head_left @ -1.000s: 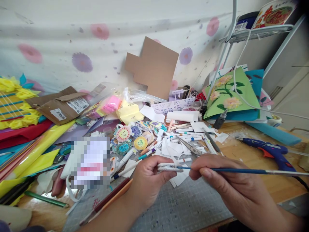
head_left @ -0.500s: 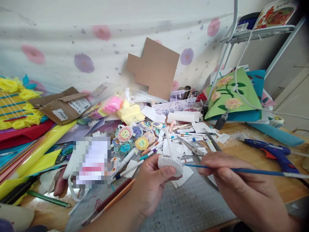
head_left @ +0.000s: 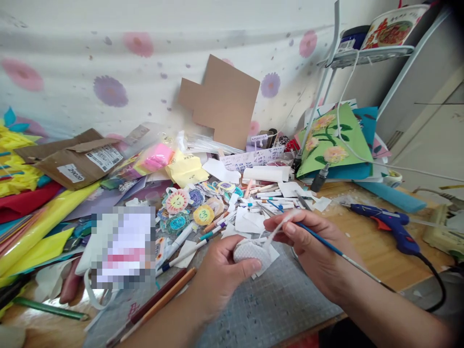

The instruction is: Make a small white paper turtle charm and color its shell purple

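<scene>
The wooden desk (head_left: pixel 380 261) is partly covered by a grey mat (head_left: pixel 253 309). Above this mat, a slim blue stick (head_left: pixel 328 245) is gripped by the right hand (head_left: pixel 308 237), and a round white piece (head_left: pixel 250 253) is pinched by the left hand (head_left: pixel 226 270). Between piece and right hand, a narrow white strip (head_left: pixel 281 227) is extended.

The right hand (head_left: pixel 315 249), a second ago holding the blue-handled brush (head_left: pixel 319 239) with its thin end at the rim of the white textured pad (head_left: pixel 250 256), now also pinches the white strip (head_left: pixel 278 229), which stretches slantwise between both grips instead of standing free above the left. The brush now angles up past the right fingertips, clear of the pad. Within the left hand's (head_left: pixel 225 270) grip, the pad turns from edge-on to face-out.
</scene>
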A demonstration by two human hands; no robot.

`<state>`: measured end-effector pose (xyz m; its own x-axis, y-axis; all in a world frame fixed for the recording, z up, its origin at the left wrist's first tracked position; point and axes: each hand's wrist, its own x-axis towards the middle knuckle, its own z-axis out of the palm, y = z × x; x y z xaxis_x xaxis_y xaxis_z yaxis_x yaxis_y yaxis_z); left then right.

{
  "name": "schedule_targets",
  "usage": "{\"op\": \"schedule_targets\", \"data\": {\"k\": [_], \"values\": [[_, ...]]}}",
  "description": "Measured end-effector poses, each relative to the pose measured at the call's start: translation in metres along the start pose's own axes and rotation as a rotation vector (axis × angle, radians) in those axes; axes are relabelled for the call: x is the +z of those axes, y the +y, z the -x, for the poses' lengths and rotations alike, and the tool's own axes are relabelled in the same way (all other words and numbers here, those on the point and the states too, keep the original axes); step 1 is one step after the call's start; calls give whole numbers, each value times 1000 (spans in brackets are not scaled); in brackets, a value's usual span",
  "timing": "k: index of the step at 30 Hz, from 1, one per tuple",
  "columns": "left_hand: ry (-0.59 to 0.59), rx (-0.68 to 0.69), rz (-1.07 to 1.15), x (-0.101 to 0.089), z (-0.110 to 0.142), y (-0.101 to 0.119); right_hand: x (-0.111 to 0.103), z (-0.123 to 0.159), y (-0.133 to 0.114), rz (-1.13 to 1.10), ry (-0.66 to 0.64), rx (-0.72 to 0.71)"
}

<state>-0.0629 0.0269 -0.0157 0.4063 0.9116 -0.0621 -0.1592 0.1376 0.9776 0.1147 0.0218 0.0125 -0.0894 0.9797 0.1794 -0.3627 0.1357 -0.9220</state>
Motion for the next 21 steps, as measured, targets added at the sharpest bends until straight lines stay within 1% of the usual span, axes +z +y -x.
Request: {"op": "schedule_targets", "data": {"k": [3, 5, 9, 12, 15, 18, 21], "values": [[2, -5, -2, 0, 0, -1, 4, 0, -3, -85, 53, 45], [-8, -7, 45, 0, 0, -1, 4, 0, -4, -133, 75, 83], [-18, -17, 163, 2, 0, 0, 3, 0, -5, -208, 72, 118], [-27, -24, 186, 2, 1, 0, 2, 1, -4, -234, 56, 111], [-27, -15, 131, 2, 1, 0, 0, 3, -3, -237, 39, 117], [-32, -6, 24, 2, 2, 3, -1, 3, -4, -185, 24, 145], [-84, -11, -47, 3, 3, 8, -3, 4, -7, -79, -27, 187]]}}
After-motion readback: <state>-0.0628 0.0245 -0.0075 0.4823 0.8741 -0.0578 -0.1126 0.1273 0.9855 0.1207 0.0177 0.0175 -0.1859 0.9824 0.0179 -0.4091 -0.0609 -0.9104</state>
